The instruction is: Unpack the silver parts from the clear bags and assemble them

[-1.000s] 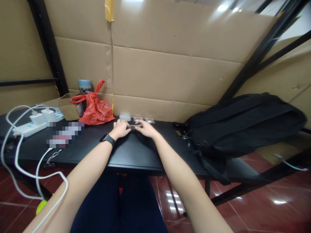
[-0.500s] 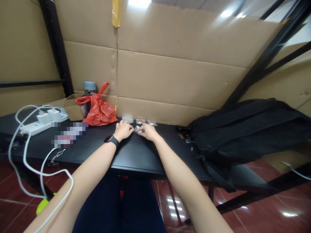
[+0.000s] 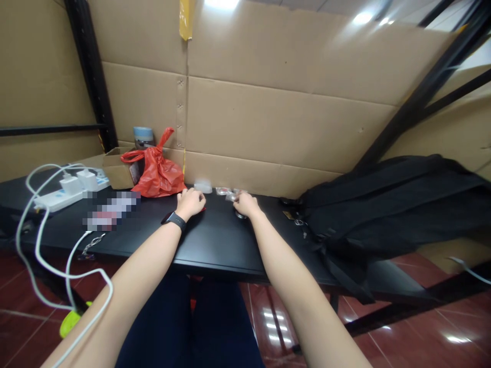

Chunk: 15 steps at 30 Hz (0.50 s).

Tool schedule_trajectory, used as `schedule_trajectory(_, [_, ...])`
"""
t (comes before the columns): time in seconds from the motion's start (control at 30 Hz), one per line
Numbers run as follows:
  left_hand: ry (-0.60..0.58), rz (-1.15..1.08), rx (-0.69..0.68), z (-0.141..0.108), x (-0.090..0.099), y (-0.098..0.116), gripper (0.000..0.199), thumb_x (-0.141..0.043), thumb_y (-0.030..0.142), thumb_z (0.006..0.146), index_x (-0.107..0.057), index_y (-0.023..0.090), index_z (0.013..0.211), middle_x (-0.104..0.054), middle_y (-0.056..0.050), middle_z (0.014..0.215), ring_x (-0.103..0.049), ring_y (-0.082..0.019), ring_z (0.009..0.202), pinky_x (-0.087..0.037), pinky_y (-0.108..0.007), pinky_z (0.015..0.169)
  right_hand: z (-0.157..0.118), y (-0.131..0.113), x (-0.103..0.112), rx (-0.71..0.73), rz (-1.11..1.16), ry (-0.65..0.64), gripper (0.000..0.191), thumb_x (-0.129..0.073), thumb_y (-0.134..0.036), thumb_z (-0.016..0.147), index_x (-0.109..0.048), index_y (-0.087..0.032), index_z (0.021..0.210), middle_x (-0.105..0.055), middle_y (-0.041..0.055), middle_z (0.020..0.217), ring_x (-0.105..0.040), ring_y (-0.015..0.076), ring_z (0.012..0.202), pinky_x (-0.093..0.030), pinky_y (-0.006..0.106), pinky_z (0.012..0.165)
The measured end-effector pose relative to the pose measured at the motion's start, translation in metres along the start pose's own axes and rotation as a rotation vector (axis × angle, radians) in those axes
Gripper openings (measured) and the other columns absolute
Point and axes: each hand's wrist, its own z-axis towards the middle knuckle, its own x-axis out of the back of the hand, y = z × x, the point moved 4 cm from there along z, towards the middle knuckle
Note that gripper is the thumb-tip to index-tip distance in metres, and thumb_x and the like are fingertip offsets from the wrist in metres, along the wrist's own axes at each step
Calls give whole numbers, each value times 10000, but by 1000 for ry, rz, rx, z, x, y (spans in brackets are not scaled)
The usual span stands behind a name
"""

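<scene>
My left hand (image 3: 191, 202) rests low over the black table (image 3: 218, 245), its fingers curled. A bit of something red shows beside its fingertips, too small to name. To the right, my right hand (image 3: 246, 203) has its fingers bent down at a small round dark item (image 3: 240, 215) on the tabletop; whether it grips this is unclear. Small clear packets (image 3: 222, 191) lie just behind my right hand, near the cardboard wall. A whitish translucent item (image 3: 203, 186) sits behind my left hand.
A red plastic bag (image 3: 159, 176), a cardboard box (image 3: 118, 174) and a blue-lidded container (image 3: 143, 135) stand at the back left. White cables run from a power strip (image 3: 57, 200) across my left forearm. A black backpack (image 3: 395, 204) fills the right side.
My hands have moved apart, the right one shifting rightward. The small shiny packet that was between them now seems to lie with the others at the back. Red and dark items now show by the hands.
</scene>
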Motion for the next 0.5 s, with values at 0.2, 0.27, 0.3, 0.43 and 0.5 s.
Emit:
schedule_trajectory(0.2, [-7,-2,12,1,1,-4,270,-513,357,883,-761,264,937,-687,-99,1114,-547,-335,1051,-435,-458,870,-1,5,-4,-34,7,-85,477,-516,-448,943,-550,-359,1411,-413,98,1546,-485,334,1330,-326,617,1072])
schedule_trajectory(0.27, [-10,-1,14,1,1,-4,273,-511,361,883,-761,263,931,-691,-96,1114,-546,-334,1054,-435,-455,868,-3,8,-1,-77,7,-136,460,-516,-501,935,-595,-368,1368,-460,93,1516,-508,342,1305,-283,652,1079])
schedule_trajectory(0.3, [-11,0,15,1,1,-3,274,-510,363,882,-761,262,926,-692,-97,1111,-546,-334,1054,-435,-455,867,-5,11,2,-102,8,-162,449,-517,-523,929,-621,-372,1339,-505,89,1482,-516,349,1297,-263,667,1081])
schedule_trajectory(0.43, [-26,3,9,1,1,-3,278,-507,367,878,-762,261,902,-700,-98,1092,-546,-337,1047,-436,-457,859,-16,28,14,-209,30,-236,439,-512,-594,909,-696,-373,1241,-608,75,1391,-487,400,1322,-199,717,1081])
schedule_trajectory(0.5, [-30,-3,7,1,0,-3,273,-510,365,872,-763,263,891,-704,-93,1092,-546,-336,1047,-438,-453,855,-21,39,20,-246,23,-233,444,-536,-605,891,-714,-358,1214,-622,80,1379,-480,411,1329,-210,713,1084])
